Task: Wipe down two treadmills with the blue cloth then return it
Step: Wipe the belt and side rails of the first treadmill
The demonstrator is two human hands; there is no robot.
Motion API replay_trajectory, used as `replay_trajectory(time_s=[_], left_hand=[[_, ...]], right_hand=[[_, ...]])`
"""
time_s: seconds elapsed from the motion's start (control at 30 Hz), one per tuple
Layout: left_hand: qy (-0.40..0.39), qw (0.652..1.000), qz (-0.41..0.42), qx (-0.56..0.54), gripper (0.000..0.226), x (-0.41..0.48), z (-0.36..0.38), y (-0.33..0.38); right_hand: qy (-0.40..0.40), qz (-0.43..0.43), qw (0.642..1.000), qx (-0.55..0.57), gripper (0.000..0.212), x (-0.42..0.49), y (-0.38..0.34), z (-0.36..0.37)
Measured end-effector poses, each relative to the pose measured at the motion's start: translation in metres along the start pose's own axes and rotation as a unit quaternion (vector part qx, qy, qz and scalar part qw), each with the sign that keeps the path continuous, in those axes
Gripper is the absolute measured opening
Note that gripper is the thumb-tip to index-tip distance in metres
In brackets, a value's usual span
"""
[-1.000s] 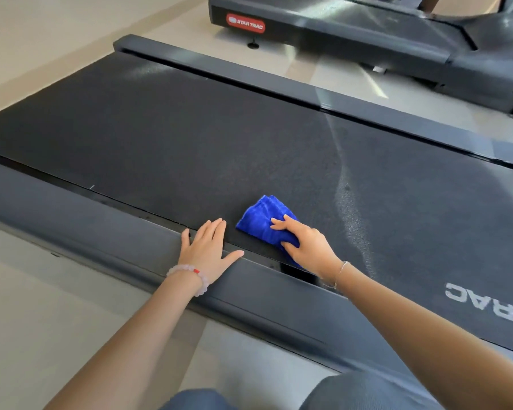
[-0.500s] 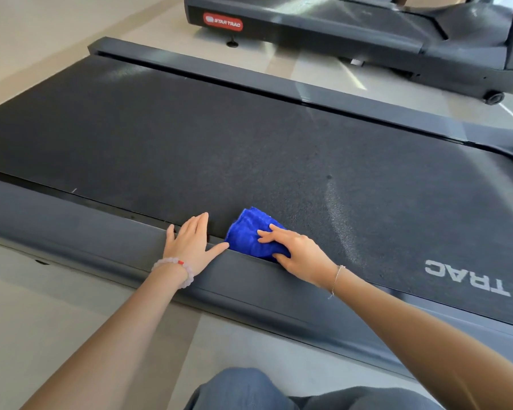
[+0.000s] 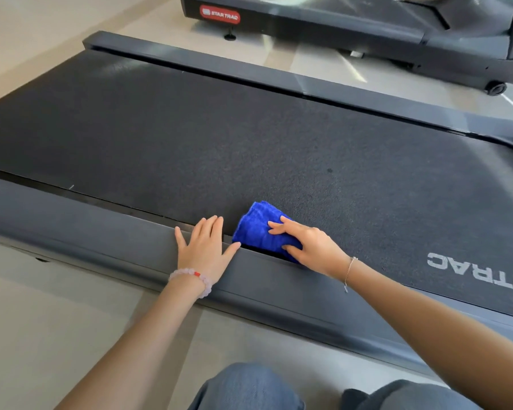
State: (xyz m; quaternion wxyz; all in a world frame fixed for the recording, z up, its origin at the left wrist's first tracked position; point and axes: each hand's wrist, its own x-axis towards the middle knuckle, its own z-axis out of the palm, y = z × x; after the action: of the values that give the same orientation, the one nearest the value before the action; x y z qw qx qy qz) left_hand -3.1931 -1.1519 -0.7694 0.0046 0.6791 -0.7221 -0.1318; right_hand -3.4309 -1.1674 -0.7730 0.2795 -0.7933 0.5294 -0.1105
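At the near edge of the treadmill belt (image 3: 219, 149), about 6 o'clock from the belt's middle, the blue cloth (image 3: 256, 230) lies bunched where the belt meets the near side rail (image 3: 101, 232), its lower edge dipping into the dark gap between them. The right hand (image 3: 310, 247) presses down on it with fingers stretched out over the fabric, not clenched round it. Just beside the cloth at 9 o'clock, the left hand (image 3: 205, 250) rests flat and released on the rail, holding nothing, its fingertips reaching the belt edge as a brace. By my reading, the work is on treadmill 1 of 2, along the seam at the near rail. The wide stretch of belt toward 10 o'clock and the far side rail (image 3: 249, 72) at 12 o'clock show no sure sign of wiping; faint paler patches on the belt may be dust or only glare, and I cannot tell which. A second Star Trac treadmill (image 3: 338, 28) stands well apart at 1 o'clock, with no hand or cloth near it, so it appears wholly left to do. Returning the cloth is also left, and its resting place is not in view. The task looks well short of halfway.
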Motion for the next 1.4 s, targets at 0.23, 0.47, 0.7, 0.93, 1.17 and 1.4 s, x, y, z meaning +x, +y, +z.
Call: replay_trajectory(time_s=[0.23,0.47,0.7,0.93,1.17,1.4], left_hand=[[0.007,1.0,0.024,-0.018,0.067,-0.001,0.001,0.031],[0.002,0.999,0.04,-0.014,0.066,0.017,0.001,0.058],[-0.001,0.999,0.043,0.004,0.067,0.039,0.006,0.077],[0.008,0.999,0.033,0.004,0.068,0.063,0.012,0.091],[0.027,0.999,0.032,0.009,0.069,0.099,0.007,0.108],[0.059,0.998,0.034,-0.006,0.071,0.142,0.006,0.129]], right_hand=[[0.045,0.025,0.999,-0.014,0.042,0.018,0.028,-0.028],[0.032,0.016,0.999,-0.003,0.041,0.047,0.053,-0.051],[0.06,0.04,0.997,-0.006,0.04,0.095,0.087,-0.074],[0.078,0.055,0.995,-0.01,0.041,0.148,0.118,-0.109],[0.097,0.062,0.993,-0.025,0.041,0.202,0.161,-0.143],[0.122,0.062,0.99,-0.043,0.042,0.25,0.201,-0.171]])
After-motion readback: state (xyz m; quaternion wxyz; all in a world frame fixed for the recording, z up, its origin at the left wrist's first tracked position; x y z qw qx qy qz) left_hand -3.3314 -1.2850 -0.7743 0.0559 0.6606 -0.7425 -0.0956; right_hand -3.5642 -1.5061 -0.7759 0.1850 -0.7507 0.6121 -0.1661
